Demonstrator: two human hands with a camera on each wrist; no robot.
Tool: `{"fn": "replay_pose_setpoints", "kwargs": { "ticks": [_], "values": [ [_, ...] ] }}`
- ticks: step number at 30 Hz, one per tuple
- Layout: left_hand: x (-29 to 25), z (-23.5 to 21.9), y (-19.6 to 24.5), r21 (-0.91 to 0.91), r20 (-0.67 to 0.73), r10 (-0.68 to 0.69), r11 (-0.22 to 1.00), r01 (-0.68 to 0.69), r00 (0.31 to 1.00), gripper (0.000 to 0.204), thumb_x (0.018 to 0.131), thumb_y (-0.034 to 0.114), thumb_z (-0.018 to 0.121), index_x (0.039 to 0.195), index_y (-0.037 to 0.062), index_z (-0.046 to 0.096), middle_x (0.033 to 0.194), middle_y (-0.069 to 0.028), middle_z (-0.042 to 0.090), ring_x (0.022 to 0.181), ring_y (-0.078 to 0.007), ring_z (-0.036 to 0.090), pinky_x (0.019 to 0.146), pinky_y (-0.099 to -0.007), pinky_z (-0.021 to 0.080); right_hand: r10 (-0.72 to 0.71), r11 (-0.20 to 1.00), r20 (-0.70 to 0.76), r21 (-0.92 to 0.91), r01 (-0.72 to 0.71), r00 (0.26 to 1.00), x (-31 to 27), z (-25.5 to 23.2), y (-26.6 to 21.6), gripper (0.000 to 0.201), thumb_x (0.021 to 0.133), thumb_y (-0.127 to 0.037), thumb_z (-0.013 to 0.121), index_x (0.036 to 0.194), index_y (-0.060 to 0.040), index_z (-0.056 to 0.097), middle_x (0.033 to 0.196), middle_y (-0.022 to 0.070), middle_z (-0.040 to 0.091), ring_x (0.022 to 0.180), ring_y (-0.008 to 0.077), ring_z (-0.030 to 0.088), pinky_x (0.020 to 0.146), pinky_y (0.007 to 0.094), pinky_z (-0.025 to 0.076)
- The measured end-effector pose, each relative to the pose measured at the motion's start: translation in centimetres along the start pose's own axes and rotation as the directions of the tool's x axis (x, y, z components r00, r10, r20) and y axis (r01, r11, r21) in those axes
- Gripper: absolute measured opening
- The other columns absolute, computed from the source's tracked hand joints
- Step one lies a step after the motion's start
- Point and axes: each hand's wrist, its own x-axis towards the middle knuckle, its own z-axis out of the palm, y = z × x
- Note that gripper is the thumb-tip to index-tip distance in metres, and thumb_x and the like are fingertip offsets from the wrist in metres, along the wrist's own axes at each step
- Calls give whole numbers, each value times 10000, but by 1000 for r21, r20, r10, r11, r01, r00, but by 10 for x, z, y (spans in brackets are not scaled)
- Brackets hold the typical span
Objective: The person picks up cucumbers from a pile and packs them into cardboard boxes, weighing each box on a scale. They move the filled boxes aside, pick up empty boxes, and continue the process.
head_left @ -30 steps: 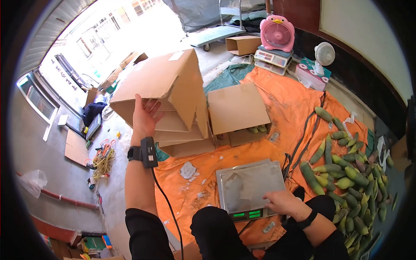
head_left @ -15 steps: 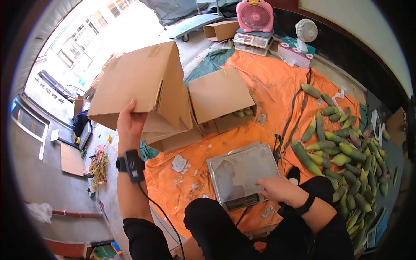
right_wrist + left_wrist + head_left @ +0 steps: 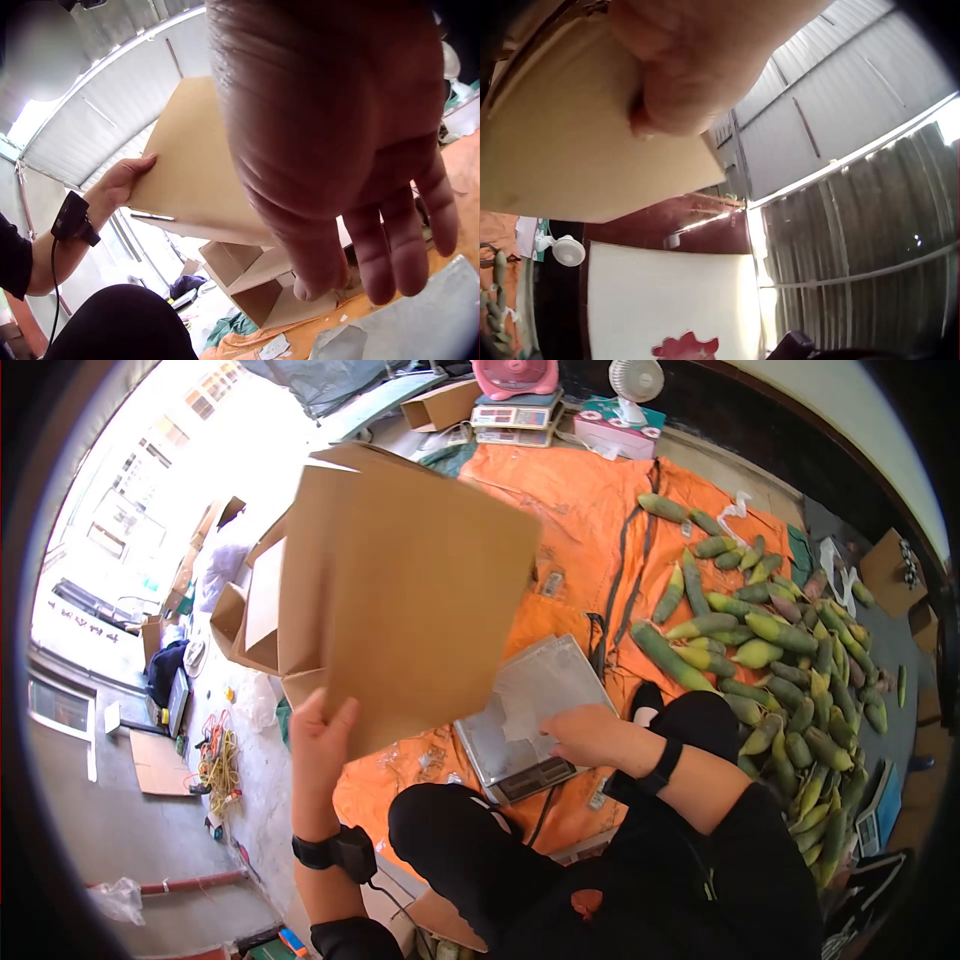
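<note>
My left hand (image 3: 322, 745) grips a brown cardboard box (image 3: 430, 590) at its lower corner, the thumb lying on the near panel. The box is raised and tilted, and it covers part of the scale behind it in the head view. In the right wrist view the left hand (image 3: 120, 180) pinches the box's edge. My right hand (image 3: 590, 740) hangs over the flat weighing scale (image 3: 530, 710) between my knees. Its fingers (image 3: 405, 255) are loosely extended and hold nothing. Open cardboard boxes (image 3: 255, 277) stand below and behind the raised one.
A large pile of green radishes (image 3: 790, 635) lies to the right on an orange tarp (image 3: 560, 490). Stacked scales (image 3: 515, 420), a pink fan (image 3: 515, 375) and a white fan (image 3: 636, 378) stand at the back. Coiled cords (image 3: 220, 760) lie on the floor at left.
The left hand has lifted the box away from the other boxes and brought it nearer, turning a broad panel toward me. The right hand stays over the scale. The head view has tilted down and right.
</note>
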Motion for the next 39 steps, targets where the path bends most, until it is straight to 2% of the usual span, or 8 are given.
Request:
{"fn": "replay_pose_setpoints", "kwargs": {
  "ticks": [2, 5, 18, 27, 28, 29, 33, 39],
  "values": [
    [-10, 16, -6, 448, 241, 140, 862, -238, 960, 120, 849, 69, 613, 918, -28, 631, 749, -103, 606, 683, -185, 587, 622, -300, 448, -25, 1000, -9, -5, 25, 1000, -1, 3, -1, 253, 823, -233, 628, 1021, -75, 617, 904, 170, 661, 894, 363, 631, 759, 455, 494],
    [-24, 44, -7, 548, 397, 84, 777, -309, 914, 141, 792, 65, 624, 899, -25, 630, 727, -166, 549, 671, -306, 578, 618, -349, 447, 70, 998, 104, -11, -69, 992, -4, -5, -13, 327, 830, -260, 636, 1114, -104, 597, 959, 148, 657, 944, 346, 624, 795, 445, 486],
    [-70, 95, -49, 579, 555, -91, 756, -305, 827, 171, 793, 65, 602, 936, -18, 645, 844, -178, 610, 770, -366, 599, 696, -391, 471, -97, 994, 94, -45, 101, 991, -23, 0, -23, 279, 754, -237, 694, 935, -34, 634, 917, 162, 670, 920, 326, 646, 767, 421, 515],
    [-80, 102, -46, 549, 591, -89, 773, -319, 801, 203, 780, 43, 594, 961, -28, 649, 868, -192, 619, 807, -368, 608, 737, -387, 472, -139, 904, -484, 293, 310, 864, -95, -61, -22, 211, 862, -209, 589, 1020, -75, 628, 938, 101, 646, 917, 300, 621, 780, 405, 500],
    [-81, 102, -46, 543, 600, -88, 775, -324, 795, 203, 780, 43, 594, 961, -28, 649, 868, -192, 619, 807, -368, 608, 737, -387, 472, -87, 902, -709, 242, 358, 699, -117, -66, -4, 185, 869, -209, 589, 1002, -90, 636, 932, 93, 648, 885, 287, 623, 772, 380, 500],
    [-82, 100, -46, 549, 589, -95, 776, -310, 803, 211, 777, 43, 595, 967, -28, 649, 882, -195, 623, 818, -366, 611, 746, -382, 474, 98, 903, -671, 370, 217, 735, -137, -72, 3, 152, 870, -193, 602, 976, -91, 641, 937, 82, 652, 866, 273, 625, 758, 360, 498],
    [-83, 97, -47, 597, 566, -157, 755, -271, 809, 219, 777, 33, 592, 978, -32, 650, 910, -200, 635, 849, -352, 621, 780, -369, 476, 393, 919, -841, 355, -170, 372, -187, -27, 85, 151, 862, -210, 550, 903, -85, 624, 874, 115, 641, 818, 331, 617, 692, 431, 488],
    [-83, 99, -53, 416, 520, -48, 886, -204, 853, 280, 783, -18, 595, 1060, -38, 628, 951, -156, 639, 901, -274, 623, 825, -333, 476, 837, 416, -456, 174, -893, 302, -320, 135, 184, 139, 821, -183, 534, 802, -60, 596, 866, 161, 626, 825, 366, 609, 706, 476, 494]
  ]
}}
